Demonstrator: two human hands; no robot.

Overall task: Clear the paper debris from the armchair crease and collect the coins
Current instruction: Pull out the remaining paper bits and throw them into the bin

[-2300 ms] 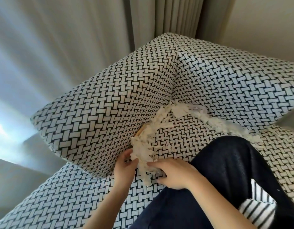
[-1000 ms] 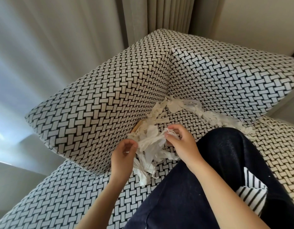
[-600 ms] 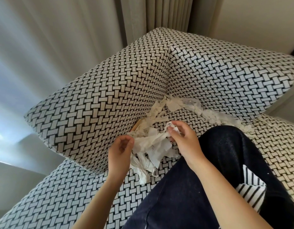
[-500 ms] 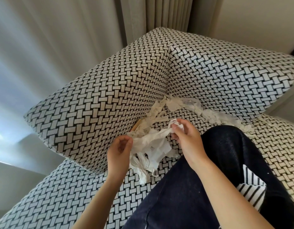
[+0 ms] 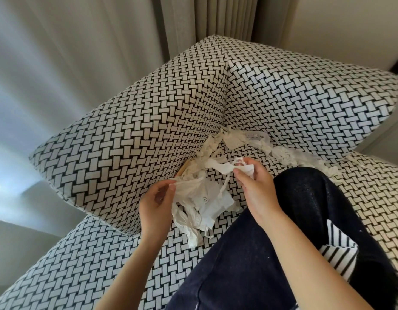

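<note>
Paper debris (image 5: 200, 198) lies where the armchair's (image 5: 70, 265) seat meets its side and back, and part of it is in your hands. At the far left a pale curtain (image 5: 81, 52) hangs behind the chair. Next comes the side cushion (image 5: 137, 135), in a black-and-white basket-weave print, tilted over the seat. Your left hand (image 5: 154, 204) is just beside its lower corner. Its thumb and fingertips are pinched together on the edge of a loose bunch of torn white sheets that hangs down onto the seat. Above the bunch, the side crease (image 5: 207, 148) holds more shreds. A thin tan edge (image 5: 184, 170) pokes out there, and what it is cannot be told. Your right hand (image 5: 254, 186) is to the right of the bunch, fingers curled and clamped on a crumpled wad that a twisted strip joins to the bunch. Beyond it a ragged line of shreds (image 5: 280, 153) is packed along the back crease under the back cushion (image 5: 305, 97). Your leg in dark trousers (image 5: 260, 265) lies on the seat, with a striped cloth (image 5: 339, 249) against it. A plain wall (image 5: 350, 25) fills the upper right.
</note>
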